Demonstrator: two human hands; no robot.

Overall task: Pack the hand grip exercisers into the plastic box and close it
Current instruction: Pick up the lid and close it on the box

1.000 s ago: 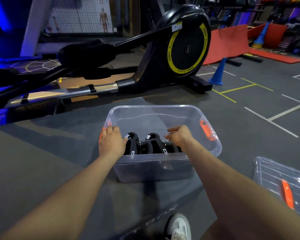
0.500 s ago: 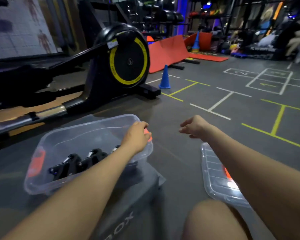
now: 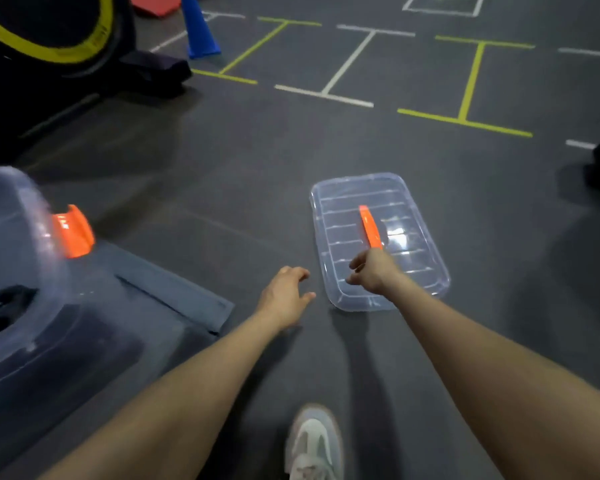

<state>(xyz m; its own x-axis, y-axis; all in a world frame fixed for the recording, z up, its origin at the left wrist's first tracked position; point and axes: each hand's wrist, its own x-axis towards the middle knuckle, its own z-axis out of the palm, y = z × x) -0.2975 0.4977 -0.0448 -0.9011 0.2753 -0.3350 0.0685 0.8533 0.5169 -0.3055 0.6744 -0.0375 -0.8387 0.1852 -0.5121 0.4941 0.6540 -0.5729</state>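
Left of the clear lid [image 3: 409,199], at the frame's edge, the plastic box [image 3: 18,216] stands on a grey platform [image 3: 174,292] raised above the floor, its orange latch [image 3: 71,230] turned toward the lid; dark shapes showing through its wall are probably the hand grip exercisers [image 3: 4,306], though blur keeps me from counting them. Between box and lid, the left hand [image 3: 284,292] hovers just short of the lid's near left corner, fingers spread and loosely bent, holding nothing. Over the lid's near end the right hand [image 3: 371,271] reaches in with fingers curled downward but gripping nothing that I can see, close to the orange handle strip [image 3: 369,225] that runs along the lid's middle. The lid lies flat on the dark gym floor [image 3: 257,168], well apart from the box. It looks thin, ribbed and light, likely to flex if lifted by one corner, and its glossy plastic may be slippery. I judge the safest hold is with both hands on the two long rims, or one hand under the near rim, keeping it level on its way to the box.
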